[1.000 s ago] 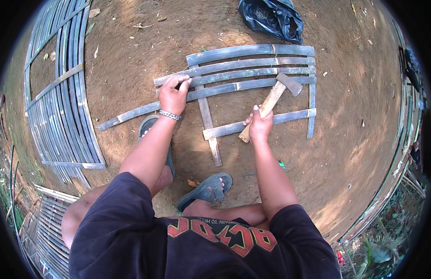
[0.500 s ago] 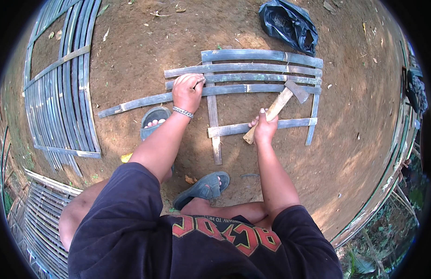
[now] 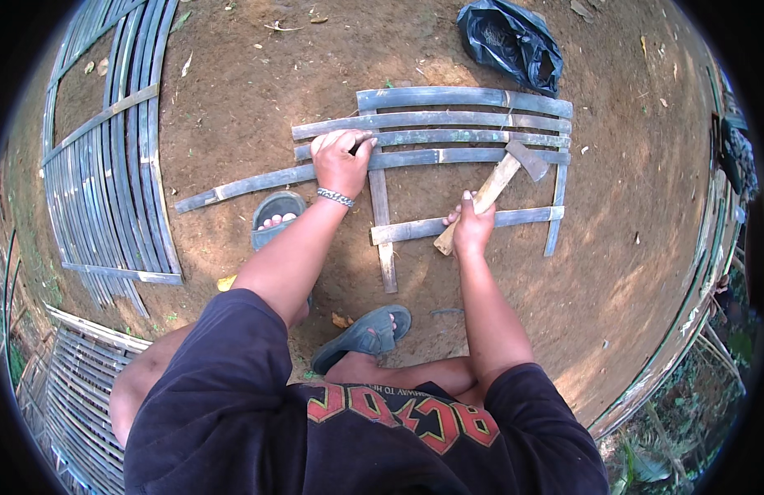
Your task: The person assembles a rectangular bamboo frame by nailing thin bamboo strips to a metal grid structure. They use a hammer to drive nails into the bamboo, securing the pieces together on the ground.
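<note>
I have right hand (image 3: pixel 474 227) gripping hatchet (image 3: pixel 499 178); left hand (image 3: pixel 342 167) curled over bamboo slats (image 3: pixel 448 138), contents unclear; brace firmly, fingers clear.

Large red, yellow-edged lettering (image 3: pixel 363 405) on the dark shirt (image 3: pixel 221 396), smaller pale print (image 3: pixel 396 392) just beside it

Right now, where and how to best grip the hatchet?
Likely the lower half of its wooden handle, from the near side, where the right hand wraps it: it's straight, butt end nearest, metal head farthest.
</note>
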The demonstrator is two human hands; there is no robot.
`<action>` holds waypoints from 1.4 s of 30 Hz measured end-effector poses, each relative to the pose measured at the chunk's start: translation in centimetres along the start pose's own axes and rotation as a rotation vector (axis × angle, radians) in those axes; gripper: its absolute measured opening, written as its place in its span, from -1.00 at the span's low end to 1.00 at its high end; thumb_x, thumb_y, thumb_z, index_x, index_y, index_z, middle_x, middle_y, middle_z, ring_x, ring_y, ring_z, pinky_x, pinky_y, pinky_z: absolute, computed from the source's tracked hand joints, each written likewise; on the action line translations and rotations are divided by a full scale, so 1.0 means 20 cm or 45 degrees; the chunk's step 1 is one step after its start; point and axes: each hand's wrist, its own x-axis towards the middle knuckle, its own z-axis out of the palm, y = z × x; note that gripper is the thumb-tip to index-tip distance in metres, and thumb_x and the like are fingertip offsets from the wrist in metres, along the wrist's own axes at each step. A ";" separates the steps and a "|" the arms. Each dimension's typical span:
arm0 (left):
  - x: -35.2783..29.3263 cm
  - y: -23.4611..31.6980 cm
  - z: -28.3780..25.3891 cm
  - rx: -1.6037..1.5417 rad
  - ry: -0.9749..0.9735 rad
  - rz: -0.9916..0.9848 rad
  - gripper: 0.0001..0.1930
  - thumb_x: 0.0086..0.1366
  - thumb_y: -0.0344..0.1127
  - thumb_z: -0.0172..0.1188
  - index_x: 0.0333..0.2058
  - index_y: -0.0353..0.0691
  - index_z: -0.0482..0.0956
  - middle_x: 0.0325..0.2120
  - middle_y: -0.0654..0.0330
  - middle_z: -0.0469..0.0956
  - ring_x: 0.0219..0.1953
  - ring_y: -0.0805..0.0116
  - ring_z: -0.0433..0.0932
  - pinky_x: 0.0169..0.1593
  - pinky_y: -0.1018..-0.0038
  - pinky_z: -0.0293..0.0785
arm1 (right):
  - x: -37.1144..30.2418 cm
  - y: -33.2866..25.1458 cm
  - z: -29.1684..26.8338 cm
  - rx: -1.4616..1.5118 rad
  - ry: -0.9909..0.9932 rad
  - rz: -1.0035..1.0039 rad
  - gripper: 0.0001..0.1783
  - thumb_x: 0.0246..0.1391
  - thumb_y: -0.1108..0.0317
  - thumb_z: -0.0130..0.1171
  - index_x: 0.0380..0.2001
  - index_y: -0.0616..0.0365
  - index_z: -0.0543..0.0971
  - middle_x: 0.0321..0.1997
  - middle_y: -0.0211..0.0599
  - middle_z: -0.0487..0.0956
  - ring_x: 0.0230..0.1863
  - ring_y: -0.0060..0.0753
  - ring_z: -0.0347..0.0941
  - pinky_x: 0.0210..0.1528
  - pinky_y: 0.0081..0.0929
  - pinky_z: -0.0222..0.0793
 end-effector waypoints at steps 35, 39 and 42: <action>0.00 0.00 0.02 0.080 0.003 0.096 -0.91 0.10 -0.25 0.45 -0.43 -0.02 0.72 -0.40 0.34 0.68 -0.15 0.31 0.60 0.06 0.26 0.30 | 0.00 0.00 -0.01 -0.036 -0.032 -0.009 -0.70 0.35 0.35 0.17 -0.05 0.17 0.27 -0.46 -0.31 0.41 -0.66 -0.46 0.38 -0.62 -0.38 0.46; 0.00 0.00 0.01 0.103 -0.021 0.099 -0.91 0.11 -0.23 0.43 -0.43 -0.03 0.72 -0.36 0.34 0.68 -0.13 0.29 0.59 0.06 0.26 0.30 | 0.00 0.01 -0.01 -0.040 -0.041 -0.025 -0.70 0.35 0.35 0.17 -0.06 0.17 0.27 -0.45 -0.30 0.41 -0.66 -0.45 0.38 -0.62 -0.37 0.46; -0.01 0.00 0.01 0.102 -0.031 0.088 -0.91 0.12 -0.22 0.43 -0.41 -0.03 0.73 -0.33 0.34 0.67 -0.12 0.28 0.57 0.06 0.25 0.30 | -0.01 0.00 -0.01 -0.024 -0.056 -0.026 -0.70 0.34 0.36 0.17 -0.06 0.18 0.28 -0.45 -0.29 0.41 -0.66 -0.45 0.37 -0.62 -0.37 0.45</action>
